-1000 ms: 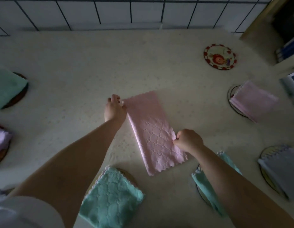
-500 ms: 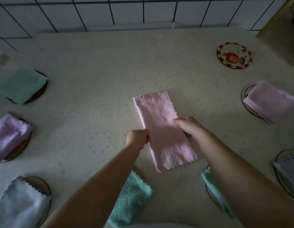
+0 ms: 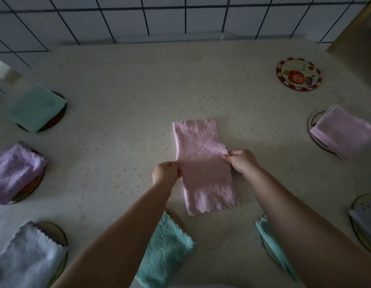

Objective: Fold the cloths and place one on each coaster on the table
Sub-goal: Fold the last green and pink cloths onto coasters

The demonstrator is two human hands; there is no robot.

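Observation:
A pink cloth (image 3: pixel 201 146), folded into a long strip, lies in the middle of the table. My left hand (image 3: pixel 165 173) pinches its left edge at mid-length and my right hand (image 3: pixel 241 161) pinches its right edge opposite. The middle of the strip is lifted a little between them. A bare round coaster (image 3: pixel 298 74) with a red rim and a cartoon picture sits at the far right, with no cloth on it.
Folded cloths rest on coasters all around: green (image 3: pixel 35 109), purple (image 3: pixel 14 171) and white (image 3: pixel 24 258) on the left, green (image 3: pixel 165 252) and green (image 3: pixel 271 242) near me, pink (image 3: pixel 344 134) and white (image 3: pixel 365 223) on the right. A tiled wall (image 3: pixel 138 17) backs the table.
Both hands slid from the strip's far-left corner and lower right edge to its middle, and now pinch both sides there. The view shifted left.

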